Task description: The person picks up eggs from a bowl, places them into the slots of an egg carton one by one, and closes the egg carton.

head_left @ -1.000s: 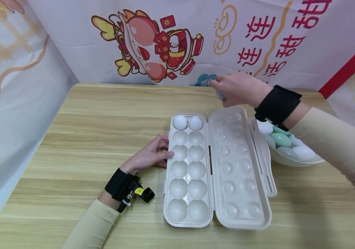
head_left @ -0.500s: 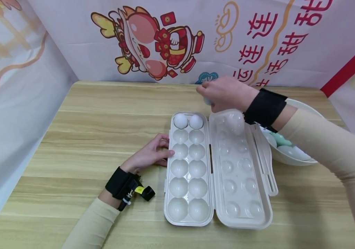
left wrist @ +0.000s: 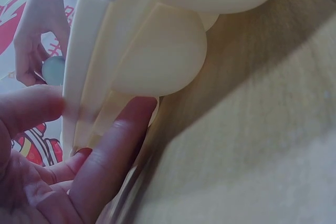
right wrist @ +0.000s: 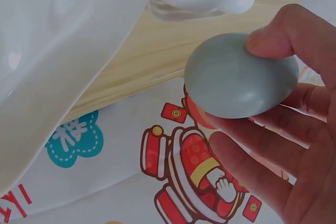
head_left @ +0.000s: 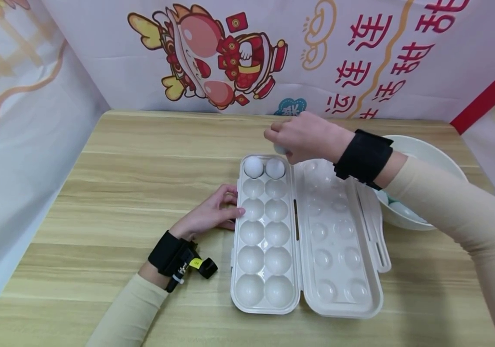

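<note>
An open white egg carton lies on the wooden table, its tray [head_left: 235,250] to the left and its lid [head_left: 338,250] to the right. Two white eggs [head_left: 253,166] [head_left: 275,167] fill the tray's far row. My right hand [head_left: 279,144] holds a grey-green egg [right wrist: 239,74] in its fingertips [right wrist: 273,166], just above the tray's far end. The same egg [left wrist: 52,70] shows small in the left wrist view. My left hand [head_left: 230,208] lies on the table with straight fingers [left wrist: 113,150] against the tray's left side [left wrist: 157,56].
A white bowl [head_left: 425,149] with pale eggs [head_left: 396,207] stands right of the lid, partly behind my right forearm. Printed banner walls close off the back and left of the table.
My right hand has carried the egg leftward, from beyond the lid's far end to above the tray's far end. The left hand has stayed put.
</note>
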Demonstrator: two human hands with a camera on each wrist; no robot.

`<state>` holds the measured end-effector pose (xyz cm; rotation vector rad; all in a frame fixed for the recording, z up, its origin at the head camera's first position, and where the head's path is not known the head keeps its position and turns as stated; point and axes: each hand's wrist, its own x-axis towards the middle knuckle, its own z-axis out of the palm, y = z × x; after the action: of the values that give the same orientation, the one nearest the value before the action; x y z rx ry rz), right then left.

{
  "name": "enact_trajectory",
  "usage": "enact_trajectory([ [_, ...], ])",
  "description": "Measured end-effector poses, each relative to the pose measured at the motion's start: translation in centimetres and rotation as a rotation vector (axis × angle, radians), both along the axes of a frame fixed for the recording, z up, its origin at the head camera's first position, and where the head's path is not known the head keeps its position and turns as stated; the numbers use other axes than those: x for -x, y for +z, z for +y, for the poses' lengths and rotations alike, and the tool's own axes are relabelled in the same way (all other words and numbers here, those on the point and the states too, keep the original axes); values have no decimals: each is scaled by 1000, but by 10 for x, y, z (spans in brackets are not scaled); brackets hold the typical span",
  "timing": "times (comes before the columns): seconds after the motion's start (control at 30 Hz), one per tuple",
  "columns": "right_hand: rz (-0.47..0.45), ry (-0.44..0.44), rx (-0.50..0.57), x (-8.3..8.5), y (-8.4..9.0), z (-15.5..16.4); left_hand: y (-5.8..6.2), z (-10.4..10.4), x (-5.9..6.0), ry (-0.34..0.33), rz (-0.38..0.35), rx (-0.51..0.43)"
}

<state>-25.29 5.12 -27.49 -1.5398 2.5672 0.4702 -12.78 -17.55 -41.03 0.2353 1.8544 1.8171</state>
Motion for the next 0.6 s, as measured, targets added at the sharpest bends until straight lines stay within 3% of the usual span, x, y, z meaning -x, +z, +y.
enact_trajectory([
  [0.6,-40,72,-11,-16,-15,-13,-2,1,1,8,-19,-4],
])
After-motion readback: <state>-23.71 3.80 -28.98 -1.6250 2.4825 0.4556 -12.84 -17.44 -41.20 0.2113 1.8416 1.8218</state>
